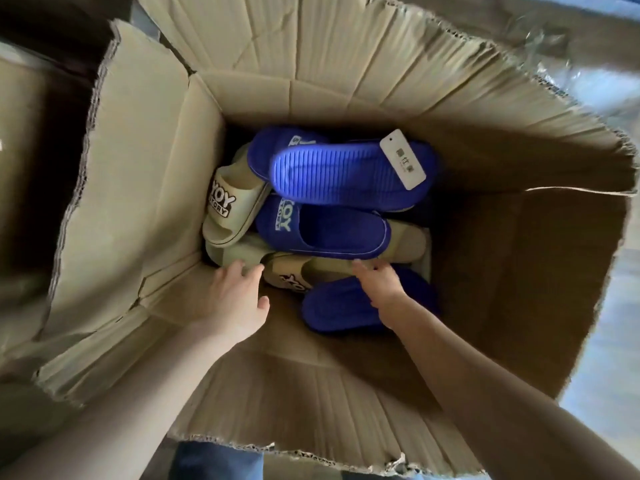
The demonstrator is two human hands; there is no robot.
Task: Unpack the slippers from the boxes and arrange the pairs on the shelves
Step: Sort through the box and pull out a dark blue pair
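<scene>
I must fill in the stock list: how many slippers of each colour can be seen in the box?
Blue slippers: 4
Beige slippers: 3 (more may lie hidden underneath)
Total: 7 visible

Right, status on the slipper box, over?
Left hand open, fingers on a beige slipper. Right hand open above a blue slipper, gripping nothing. Other blue slippers piled over the beige ones in the cardboard box.
</scene>
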